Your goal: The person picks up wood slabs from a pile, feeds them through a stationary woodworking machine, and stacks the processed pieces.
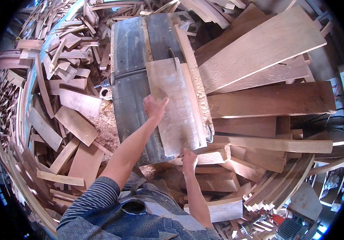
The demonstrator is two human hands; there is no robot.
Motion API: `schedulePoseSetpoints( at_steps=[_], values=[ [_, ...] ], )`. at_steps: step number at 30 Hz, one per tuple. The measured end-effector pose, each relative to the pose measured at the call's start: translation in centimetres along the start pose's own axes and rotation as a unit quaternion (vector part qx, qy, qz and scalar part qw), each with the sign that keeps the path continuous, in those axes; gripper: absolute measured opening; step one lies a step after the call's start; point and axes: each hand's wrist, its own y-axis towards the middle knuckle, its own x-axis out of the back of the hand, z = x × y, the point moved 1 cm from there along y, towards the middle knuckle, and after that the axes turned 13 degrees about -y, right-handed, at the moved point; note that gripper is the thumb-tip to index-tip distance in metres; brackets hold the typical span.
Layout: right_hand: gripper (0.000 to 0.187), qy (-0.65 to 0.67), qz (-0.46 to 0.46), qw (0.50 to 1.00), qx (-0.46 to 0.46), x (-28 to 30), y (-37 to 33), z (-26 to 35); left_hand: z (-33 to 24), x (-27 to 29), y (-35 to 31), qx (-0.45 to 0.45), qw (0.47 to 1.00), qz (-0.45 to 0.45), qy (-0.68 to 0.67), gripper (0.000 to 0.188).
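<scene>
A wide, pale wooden board (174,116) lies flat on the dark metal top of a saw table (131,96). My left hand (155,107) presses on the board's left edge, thumb stretched over its face and the other fingers curled. At the near end, my right hand (189,160) pinches the board's edge near its right corner. A thin, curved saw blade (173,53) stands up at the board's far end. Along the board's right side runs a narrow wooden strip (194,104), lying parallel to it.
Sawdust (110,128) covers the floor left of the table. Loose offcuts (78,100) are heaped on that side. To the right, a large plank (264,48) and a dark brown beam (274,100) lie on other timber. Stacked curved pieces (280,184) stand at the lower right.
</scene>
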Motion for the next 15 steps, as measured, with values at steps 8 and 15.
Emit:
schedulePoseSetpoints(
  at_steps=[8,15],
  values=[
    [0.044,0.078,-0.007,0.997,0.010,-1.4,0.7,0.3,1.1,-0.3,1.8,-0.010,1.000,-0.006,0.023,0.071],
    [0.046,0.053,-0.019,0.998,0.024,-1.1,1.2,1.1,-0.8,-0.1,2.2,0.045,0.998,0.047,0.018,0.077]
  ],
)
